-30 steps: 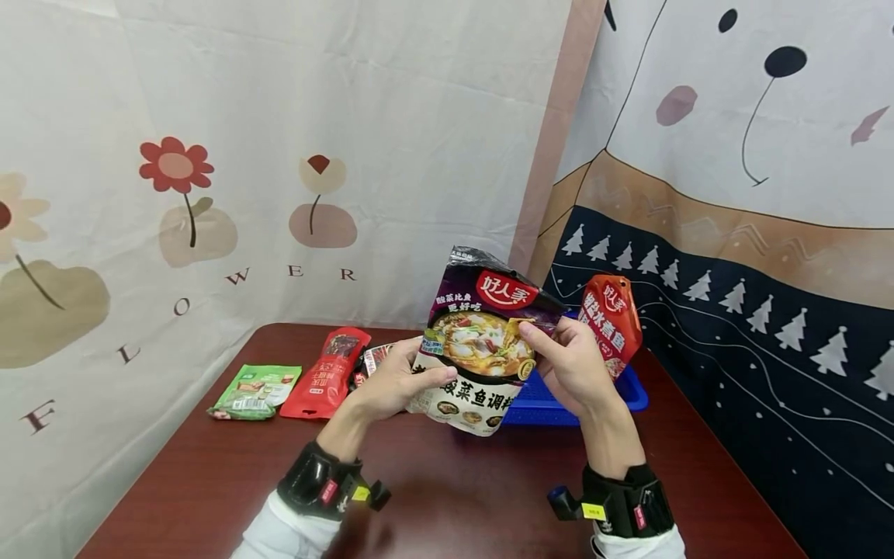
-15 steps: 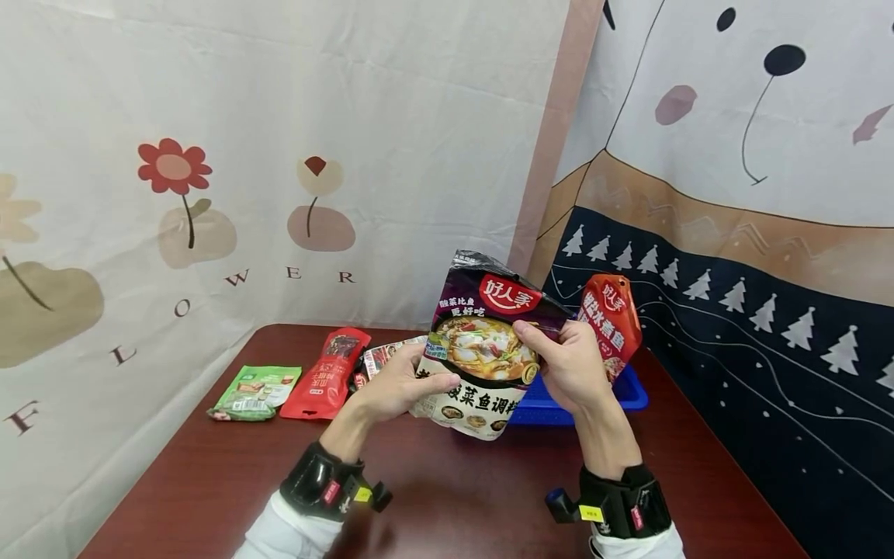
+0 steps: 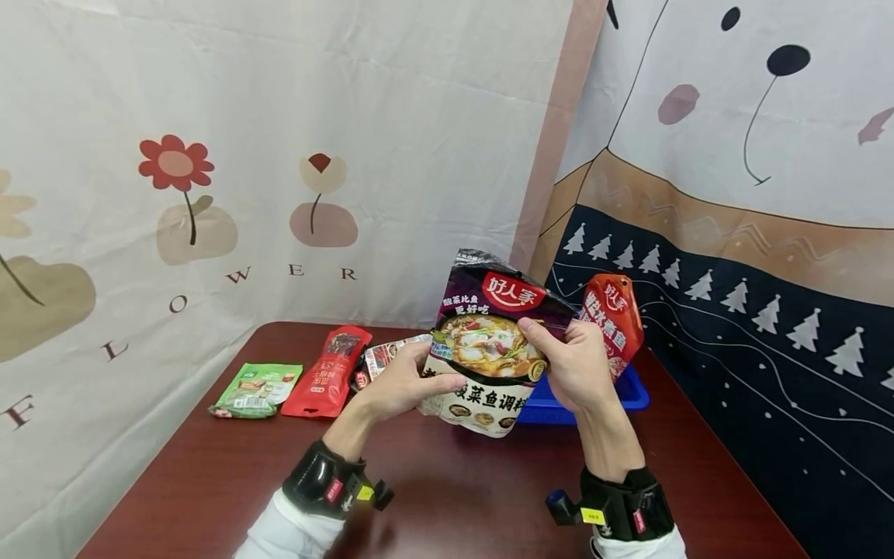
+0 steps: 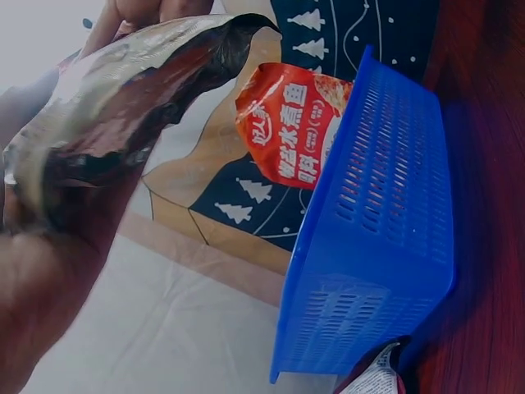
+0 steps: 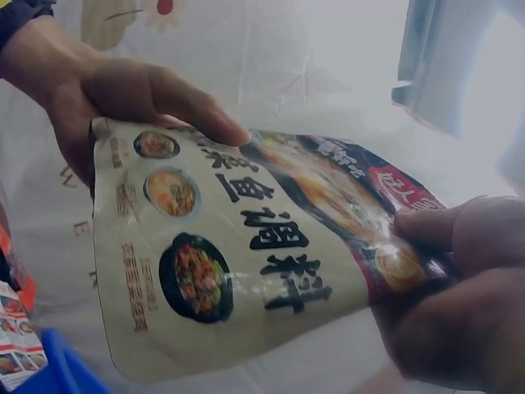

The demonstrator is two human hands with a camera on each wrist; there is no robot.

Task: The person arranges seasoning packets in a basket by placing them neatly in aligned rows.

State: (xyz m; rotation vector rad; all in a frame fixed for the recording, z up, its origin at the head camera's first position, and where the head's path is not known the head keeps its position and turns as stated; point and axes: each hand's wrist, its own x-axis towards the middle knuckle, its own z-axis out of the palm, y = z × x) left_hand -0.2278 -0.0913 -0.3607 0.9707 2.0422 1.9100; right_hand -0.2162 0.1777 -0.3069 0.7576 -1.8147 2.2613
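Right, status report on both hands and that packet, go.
Left hand and right hand both grip the purple packet, held upright above the table. Blue basket behind it, orange pouch standing inside. Nothing in the way.

Dark red table (image 3: 447, 497), blue basket (image 3: 632, 392), green packet (image 3: 257, 388), red pouch (image 3: 328, 371)

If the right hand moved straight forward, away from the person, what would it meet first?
Probably the orange packet standing in the blue basket. The right hand, with its grip on the purple packet, sits just in front of them, though depth is unclear in the head view.
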